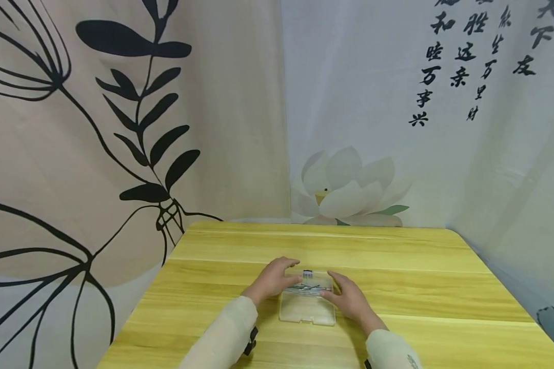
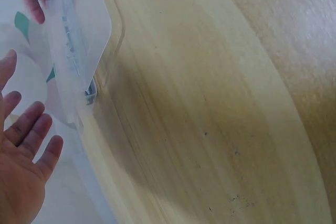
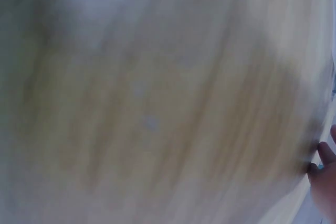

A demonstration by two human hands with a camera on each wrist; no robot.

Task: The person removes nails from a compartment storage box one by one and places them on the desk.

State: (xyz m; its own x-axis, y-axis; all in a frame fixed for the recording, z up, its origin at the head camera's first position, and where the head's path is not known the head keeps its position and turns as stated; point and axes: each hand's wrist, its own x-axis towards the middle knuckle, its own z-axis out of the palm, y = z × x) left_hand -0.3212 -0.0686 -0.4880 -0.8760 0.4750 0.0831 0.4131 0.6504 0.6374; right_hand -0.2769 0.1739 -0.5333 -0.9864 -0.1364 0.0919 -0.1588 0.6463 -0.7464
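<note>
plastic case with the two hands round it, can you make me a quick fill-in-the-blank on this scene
1. The clear plastic case is not closed but ____.
2. The thin shiny pieces in it look made of ____.
3. The left hand is at the case's left, the right hand at its ____.
4. The wood-grain tabletop looks ____ in colour in the head view.

Missing words: open; metal; right; yellow

In the gap between the left hand and the right hand, an opened box lies on the surface, rods inside it, a curtain behind, beyond both hands.
</note>
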